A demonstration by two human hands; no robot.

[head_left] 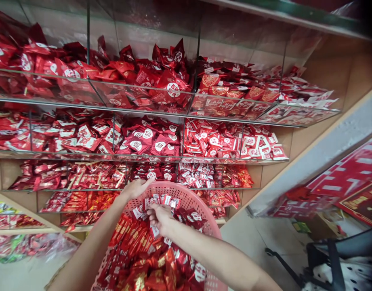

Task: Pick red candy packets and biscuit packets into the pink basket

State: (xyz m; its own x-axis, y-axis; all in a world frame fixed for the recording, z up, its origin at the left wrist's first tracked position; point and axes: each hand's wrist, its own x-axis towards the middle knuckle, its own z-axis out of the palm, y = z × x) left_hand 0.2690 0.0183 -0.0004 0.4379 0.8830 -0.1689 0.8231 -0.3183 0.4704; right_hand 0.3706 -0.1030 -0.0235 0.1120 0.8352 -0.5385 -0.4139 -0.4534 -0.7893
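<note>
Pink basket (212,220) well filled, shelves (258,161) stocked: our left hand (139,188) clasps the rim (173,184), our right hand (161,220) pinches packets (170,200).

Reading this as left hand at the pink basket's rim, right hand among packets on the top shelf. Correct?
One error: the right hand is inside the pink basket, at the packets there. Head view shows it. Left hand at the rim stands.
</note>
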